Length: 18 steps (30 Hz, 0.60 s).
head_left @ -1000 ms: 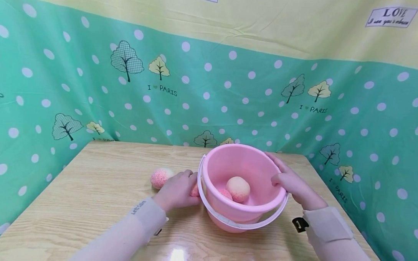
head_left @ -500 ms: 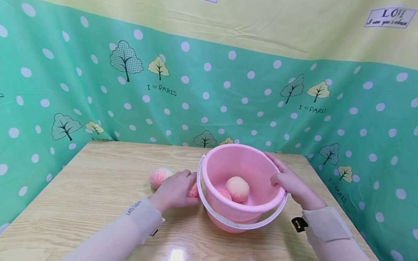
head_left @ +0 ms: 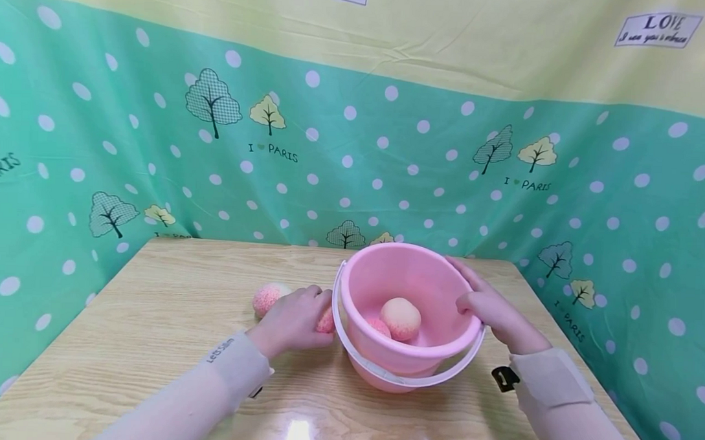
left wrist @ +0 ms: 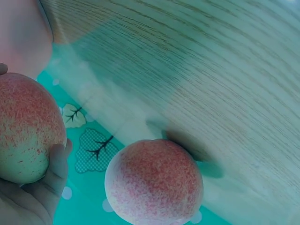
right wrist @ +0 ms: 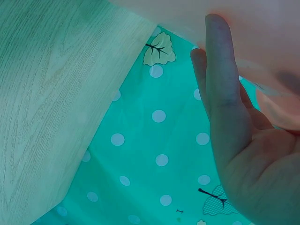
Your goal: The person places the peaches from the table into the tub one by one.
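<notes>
A pink bucket (head_left: 382, 363) tilts toward me on the table, its white handle (head_left: 402, 380) hanging across the front. Inside it lie a pale peach (head_left: 400, 317) and a second, pinker peach (head_left: 379, 326), mostly hidden by the rim. My left hand (head_left: 293, 318) holds a red and pale-green peach (left wrist: 28, 126) just left of the bucket, fingers curled round it. Another peach (left wrist: 154, 183) rests on the table; in the head view that peach (head_left: 270, 298) is partly behind the left hand. On the bucket's right side, my right hand (head_left: 495, 312) grips the rim, thumb inside and fingers outside.
The wooden table (head_left: 181, 292) is bordered at the back and both sides by a green dotted cloth (head_left: 342, 174). Straps are worn on both wrists, with a black buckle (head_left: 504, 379) hanging from the right one.
My left wrist and forearm have shifted slightly left, with the peach staying in the hand. The bucket and the right hand look the same.
</notes>
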Each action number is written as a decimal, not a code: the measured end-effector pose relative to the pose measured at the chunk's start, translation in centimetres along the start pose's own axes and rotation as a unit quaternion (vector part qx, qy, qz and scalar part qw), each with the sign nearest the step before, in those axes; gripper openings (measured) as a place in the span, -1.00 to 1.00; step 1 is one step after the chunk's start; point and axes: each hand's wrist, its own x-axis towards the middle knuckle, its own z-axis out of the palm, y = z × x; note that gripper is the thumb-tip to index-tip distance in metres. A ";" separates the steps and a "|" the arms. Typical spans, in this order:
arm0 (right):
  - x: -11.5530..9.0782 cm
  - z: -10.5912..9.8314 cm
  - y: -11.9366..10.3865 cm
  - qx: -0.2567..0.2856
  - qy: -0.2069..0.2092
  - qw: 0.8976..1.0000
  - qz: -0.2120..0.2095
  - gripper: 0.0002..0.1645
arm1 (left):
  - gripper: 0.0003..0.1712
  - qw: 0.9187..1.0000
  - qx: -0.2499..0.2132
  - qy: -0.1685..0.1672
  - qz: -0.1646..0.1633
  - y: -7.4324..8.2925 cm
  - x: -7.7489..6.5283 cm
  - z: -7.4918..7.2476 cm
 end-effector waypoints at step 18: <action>-0.1 0.1 -0.1 0.005 -0.001 1.000 -0.003 0.11 | -0.32 1.000 0.007 0.004 0.002 0.1 -0.8 -1.2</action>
